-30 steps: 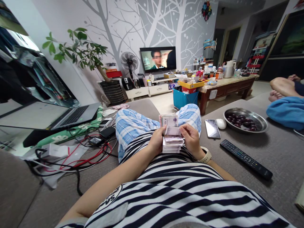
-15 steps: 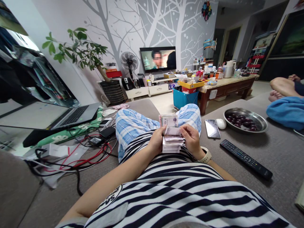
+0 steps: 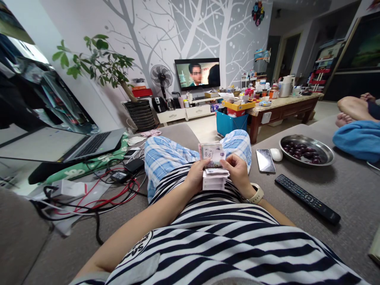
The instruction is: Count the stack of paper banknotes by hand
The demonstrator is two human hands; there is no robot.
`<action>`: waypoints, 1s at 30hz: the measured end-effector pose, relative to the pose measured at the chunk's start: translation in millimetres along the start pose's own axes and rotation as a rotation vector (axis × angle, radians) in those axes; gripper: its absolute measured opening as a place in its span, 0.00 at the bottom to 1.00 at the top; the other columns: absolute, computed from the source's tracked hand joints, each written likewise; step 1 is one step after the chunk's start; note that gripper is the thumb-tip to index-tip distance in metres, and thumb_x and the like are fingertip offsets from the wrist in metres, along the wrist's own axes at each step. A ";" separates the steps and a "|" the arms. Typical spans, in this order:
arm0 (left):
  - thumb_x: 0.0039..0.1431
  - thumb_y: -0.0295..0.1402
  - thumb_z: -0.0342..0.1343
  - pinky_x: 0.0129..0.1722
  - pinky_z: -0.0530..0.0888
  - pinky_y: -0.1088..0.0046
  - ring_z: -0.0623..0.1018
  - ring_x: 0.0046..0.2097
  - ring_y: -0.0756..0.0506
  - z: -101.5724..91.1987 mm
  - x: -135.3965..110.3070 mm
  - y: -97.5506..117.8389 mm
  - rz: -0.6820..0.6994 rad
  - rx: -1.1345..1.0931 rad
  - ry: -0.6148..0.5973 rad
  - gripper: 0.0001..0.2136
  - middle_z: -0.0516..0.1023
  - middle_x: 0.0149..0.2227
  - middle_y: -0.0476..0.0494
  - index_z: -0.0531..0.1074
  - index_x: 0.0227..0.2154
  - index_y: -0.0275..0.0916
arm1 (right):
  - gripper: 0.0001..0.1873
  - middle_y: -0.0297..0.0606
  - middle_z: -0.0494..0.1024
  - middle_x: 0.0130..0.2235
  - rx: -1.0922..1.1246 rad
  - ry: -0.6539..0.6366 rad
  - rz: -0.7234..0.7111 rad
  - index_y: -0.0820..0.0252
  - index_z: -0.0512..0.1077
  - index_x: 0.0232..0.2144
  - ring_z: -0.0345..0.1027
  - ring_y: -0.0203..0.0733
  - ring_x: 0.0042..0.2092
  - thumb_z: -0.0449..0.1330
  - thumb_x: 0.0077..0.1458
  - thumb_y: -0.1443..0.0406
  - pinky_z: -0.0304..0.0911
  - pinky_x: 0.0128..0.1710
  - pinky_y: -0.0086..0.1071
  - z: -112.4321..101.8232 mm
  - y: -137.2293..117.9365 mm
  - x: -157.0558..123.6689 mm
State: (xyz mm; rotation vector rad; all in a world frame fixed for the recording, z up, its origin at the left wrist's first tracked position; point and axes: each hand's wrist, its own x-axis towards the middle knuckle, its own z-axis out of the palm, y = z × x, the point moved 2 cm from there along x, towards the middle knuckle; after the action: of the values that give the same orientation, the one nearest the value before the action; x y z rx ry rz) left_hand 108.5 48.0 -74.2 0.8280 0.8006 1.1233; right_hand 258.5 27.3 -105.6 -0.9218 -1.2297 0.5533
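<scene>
I hold a thick stack of banknotes point(image 3: 211, 152) over my lap, above my striped shirt and plaid trousers. My left hand point(image 3: 196, 176) is wrapped round the stack's left side, gripping it. My right hand point(image 3: 238, 173), with a pale watch on the wrist, pinches the top notes at the right edge and folds them down toward me. The folded notes lie between both hands.
On the grey sofa to my right lie a phone point(image 3: 265, 160), a white mouse point(image 3: 276, 154), a metal bowl of dark fruit point(image 3: 307, 149) and a black remote point(image 3: 307, 199). A laptop point(image 3: 89, 145) and tangled cables point(image 3: 97, 198) sit left. Another person's feet point(image 3: 353, 109) rest far right.
My right hand has moved up a little to the top of the stack, and the folded-down notes now lie flatter and tighter between my hands.
</scene>
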 end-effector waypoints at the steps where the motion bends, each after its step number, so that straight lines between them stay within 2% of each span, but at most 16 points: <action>1: 0.53 0.27 0.62 0.46 0.81 0.61 0.86 0.38 0.37 0.0 -0.5 -0.1 -0.001 0.004 -0.005 0.06 0.85 0.30 0.37 0.80 0.33 0.31 | 0.23 0.27 0.64 0.23 0.000 0.000 0.006 0.56 0.67 0.24 0.54 0.35 0.26 0.67 0.56 0.48 0.52 0.26 0.31 0.2 0.9 0.5; 7: 0.52 0.25 0.63 0.48 0.80 0.63 0.86 0.40 0.37 -0.8 1.2 -2.0 0.001 0.016 -0.022 0.07 0.86 0.34 0.35 0.81 0.35 0.30 | 0.25 0.26 0.58 0.22 -0.028 0.021 -0.018 0.55 0.61 0.21 0.50 0.35 0.26 0.63 0.60 0.48 0.49 0.26 0.32 -0.7 -0.2 0.6; 13: 0.59 0.31 0.61 0.51 0.81 0.59 0.86 0.46 0.36 -1.0 5.7 -2.5 0.000 -0.058 0.003 0.08 0.87 0.36 0.35 0.81 0.37 0.31 | 0.21 0.27 0.61 0.23 -0.003 -0.006 -0.051 0.56 0.65 0.24 0.52 0.35 0.27 0.63 0.62 0.52 0.50 0.29 0.32 -1.5 0.7 -1.5; 17: 0.57 0.31 0.63 0.50 0.81 0.59 0.86 0.46 0.35 -1.9 6.2 -2.5 -0.006 -0.068 0.025 0.09 0.87 0.35 0.36 0.81 0.38 0.31 | 0.16 0.29 0.65 0.25 0.032 -0.045 -0.088 0.57 0.70 0.28 0.56 0.37 0.28 0.62 0.63 0.53 0.54 0.30 0.32 0.0 1.2 -3.2; 22: 0.55 0.32 0.65 0.51 0.81 0.59 0.86 0.45 0.35 -1.6 5.2 -1.9 0.017 -0.047 0.010 0.09 0.87 0.36 0.37 0.81 0.37 0.32 | 0.13 0.30 0.69 0.26 0.055 -0.018 -0.088 0.56 0.74 0.34 0.59 0.38 0.28 0.63 0.62 0.54 0.56 0.30 0.32 0.9 -1.2 -3.4; 30: 0.55 0.29 0.62 0.53 0.80 0.59 0.86 0.47 0.35 -0.7 4.5 -1.4 0.005 -0.047 0.007 0.07 0.87 0.35 0.36 0.81 0.35 0.32 | 0.14 0.33 0.73 0.28 0.056 -0.021 -0.092 0.57 0.75 0.32 0.64 0.39 0.30 0.61 0.63 0.54 0.60 0.32 0.32 -0.7 -3.2 -3.6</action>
State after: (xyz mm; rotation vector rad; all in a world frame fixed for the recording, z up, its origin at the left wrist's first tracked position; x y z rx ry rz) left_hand 109.7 52.1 -76.3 0.7883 0.7753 1.1458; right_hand 257.8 22.5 -104.9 -0.8103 -1.2631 0.5224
